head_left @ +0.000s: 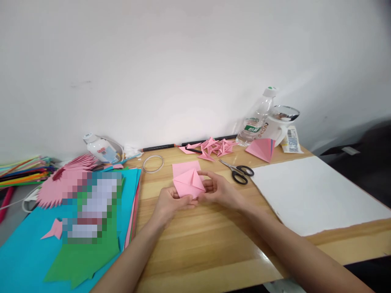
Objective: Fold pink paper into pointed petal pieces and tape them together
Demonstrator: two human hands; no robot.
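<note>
Left hand [171,201], right hand [218,188], both with fingers gripping the folded pink paper [185,183] over the counter [195,252]: mid-fold, it seemed, and the next move probably called for a crisp crease!

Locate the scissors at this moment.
In the head view, the scissors lie right of centre on the wooden table, just beyond the right hand and beside the white sheet.
</note>
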